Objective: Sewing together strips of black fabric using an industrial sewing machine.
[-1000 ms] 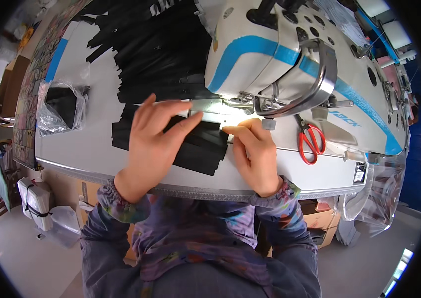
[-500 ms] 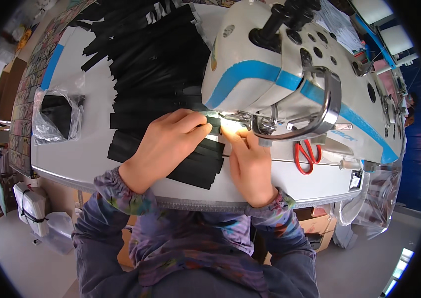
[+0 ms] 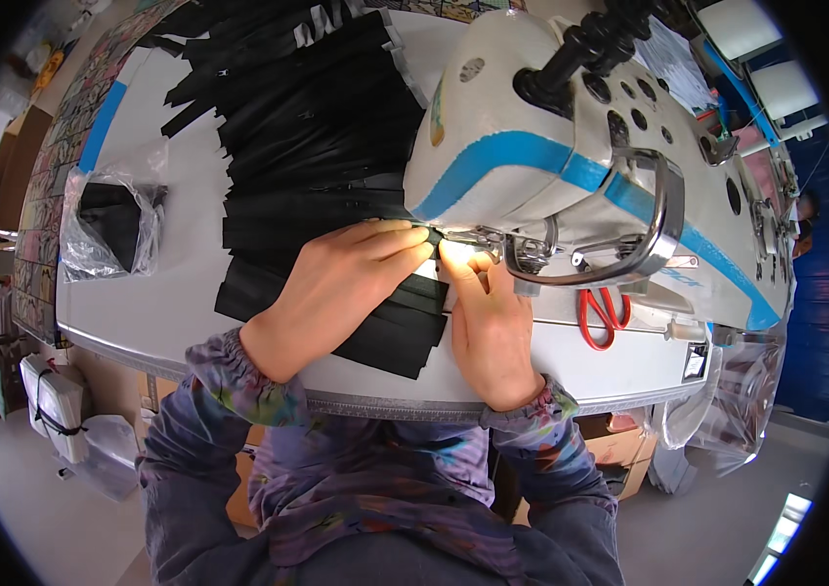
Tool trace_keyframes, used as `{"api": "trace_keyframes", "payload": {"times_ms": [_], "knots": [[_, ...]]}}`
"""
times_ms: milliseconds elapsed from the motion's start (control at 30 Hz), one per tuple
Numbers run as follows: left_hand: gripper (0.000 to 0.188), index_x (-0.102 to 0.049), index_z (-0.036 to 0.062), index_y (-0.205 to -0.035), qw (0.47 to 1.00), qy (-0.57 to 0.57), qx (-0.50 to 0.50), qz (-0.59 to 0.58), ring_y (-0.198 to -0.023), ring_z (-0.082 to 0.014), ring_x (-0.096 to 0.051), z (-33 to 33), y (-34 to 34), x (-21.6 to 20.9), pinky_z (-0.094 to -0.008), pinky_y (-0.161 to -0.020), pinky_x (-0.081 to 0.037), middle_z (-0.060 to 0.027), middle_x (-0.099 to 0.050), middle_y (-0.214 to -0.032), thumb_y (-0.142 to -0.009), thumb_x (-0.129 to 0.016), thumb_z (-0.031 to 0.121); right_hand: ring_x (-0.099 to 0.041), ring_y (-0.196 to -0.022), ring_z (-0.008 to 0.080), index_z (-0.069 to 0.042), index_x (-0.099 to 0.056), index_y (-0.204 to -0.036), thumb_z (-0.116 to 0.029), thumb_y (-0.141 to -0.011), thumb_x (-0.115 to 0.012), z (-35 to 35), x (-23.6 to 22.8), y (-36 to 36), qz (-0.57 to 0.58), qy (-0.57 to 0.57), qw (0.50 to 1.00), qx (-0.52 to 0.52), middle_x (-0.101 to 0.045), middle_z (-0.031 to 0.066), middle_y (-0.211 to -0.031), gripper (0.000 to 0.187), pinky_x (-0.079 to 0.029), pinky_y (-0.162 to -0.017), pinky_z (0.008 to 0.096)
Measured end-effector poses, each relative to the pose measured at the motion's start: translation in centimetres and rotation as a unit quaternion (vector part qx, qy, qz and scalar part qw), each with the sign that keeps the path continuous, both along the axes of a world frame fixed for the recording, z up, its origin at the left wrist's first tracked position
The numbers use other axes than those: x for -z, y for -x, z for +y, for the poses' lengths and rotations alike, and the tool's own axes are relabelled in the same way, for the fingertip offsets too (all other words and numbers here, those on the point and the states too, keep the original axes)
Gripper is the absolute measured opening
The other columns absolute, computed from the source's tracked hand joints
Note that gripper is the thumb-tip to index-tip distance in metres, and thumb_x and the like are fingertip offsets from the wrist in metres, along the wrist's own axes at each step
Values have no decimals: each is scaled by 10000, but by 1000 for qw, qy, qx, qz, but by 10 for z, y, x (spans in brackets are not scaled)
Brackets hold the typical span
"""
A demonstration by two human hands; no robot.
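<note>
My left hand (image 3: 346, 288) lies over a pile of black zipper strips (image 3: 321, 146), thumb and forefinger pinched on the end of one black zipper strip (image 3: 435, 237). Opposite it, my right hand (image 3: 492, 337) has its fingers closed at the same strip end; the fingertips partly hide what they grip. Both sets of fingertips meet just below the head of a white and blue sewing machine (image 3: 492, 181), in the bright light by its needle area. The needle itself is hard to make out. Shorter black strips (image 3: 400, 337) lie under and beside my left hand.
Red-handled scissors (image 3: 598, 320) rest under the machine arm. On the left of the white table (image 3: 155, 317) sits a clear plastic bag (image 3: 111, 230) with something black inside. A metal guard loop (image 3: 666, 215) juts from the machine near my right hand. Thread cones (image 3: 784, 90) stand far right.
My fingertips have drawn closer together, and the strip end between them looks more bunched or folded. The whole view has shifted slightly, with the machine appearing a little further right.
</note>
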State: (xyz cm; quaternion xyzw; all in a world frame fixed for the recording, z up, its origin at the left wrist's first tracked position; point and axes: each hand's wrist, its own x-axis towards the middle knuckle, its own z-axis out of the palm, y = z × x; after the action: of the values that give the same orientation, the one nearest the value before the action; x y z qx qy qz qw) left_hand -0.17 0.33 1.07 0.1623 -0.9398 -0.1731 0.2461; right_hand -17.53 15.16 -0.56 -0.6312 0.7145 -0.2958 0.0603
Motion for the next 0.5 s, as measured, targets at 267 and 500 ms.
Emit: {"api": "trace_keyframes", "payload": {"times_ms": [267, 500], "knots": [[416, -765, 66, -1259, 1000, 0, -1, 2, -1126, -284, -757, -1, 0, 2, -376, -938, -641, -72, -775, -1252, -858, -671, 2, -690, -946, 362, -70, -695, -1461, 98, -883, -615, 1, -2, 3, 64, 7, 998, -11, -651, 148, -1176, 607, -533, -759, 469], [310, -755, 58, -1198, 1000, 27, -2, 3, -1160, -244, -755, -5, 0, 2, -337, -905, -638, -56, -767, -1242, -895, -698, 84, -586, -998, 502, 6, -693, -1201, 61, -837, -667, 0, -5, 1, -1, 2, 1000, -13, -681, 223, -1015, 368, -470, -955, 585]]}}
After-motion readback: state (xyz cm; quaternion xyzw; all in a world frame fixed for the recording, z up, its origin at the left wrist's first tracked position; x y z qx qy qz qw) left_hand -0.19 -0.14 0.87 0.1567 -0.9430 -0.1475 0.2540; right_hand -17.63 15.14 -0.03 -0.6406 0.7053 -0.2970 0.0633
